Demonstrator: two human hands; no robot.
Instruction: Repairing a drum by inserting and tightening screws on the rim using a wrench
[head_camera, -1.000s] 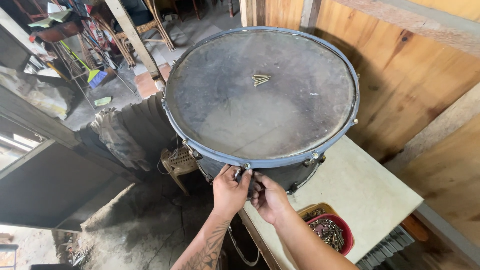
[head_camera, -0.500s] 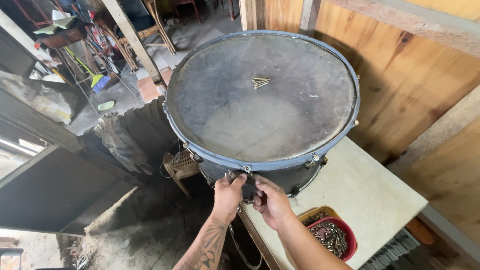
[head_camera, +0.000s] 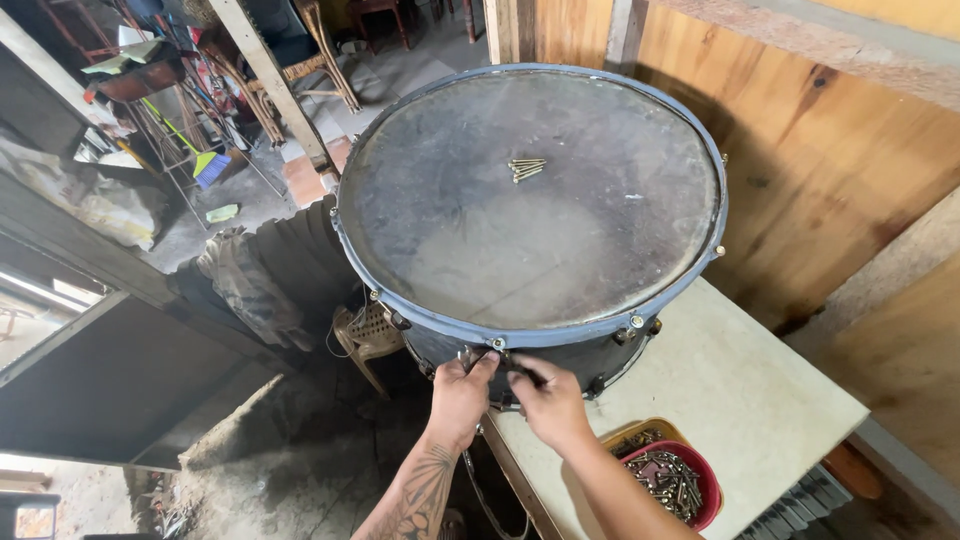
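A pale, off-white table (head_camera: 745, 400) is seen at lower right, w/ a flat, scuffed top and one corner pointing right. A large drum (head_camera: 530, 200), blue-rimmed w/ a grey worn head, is carried on its far-left part and overhangs the table's edge toward the floor side. A red bowl (head_camera: 705, 500) filled w/ small metal hardware is set near the table's front edge, touching a yellowish tray (head_camera: 640, 437) just behind it.
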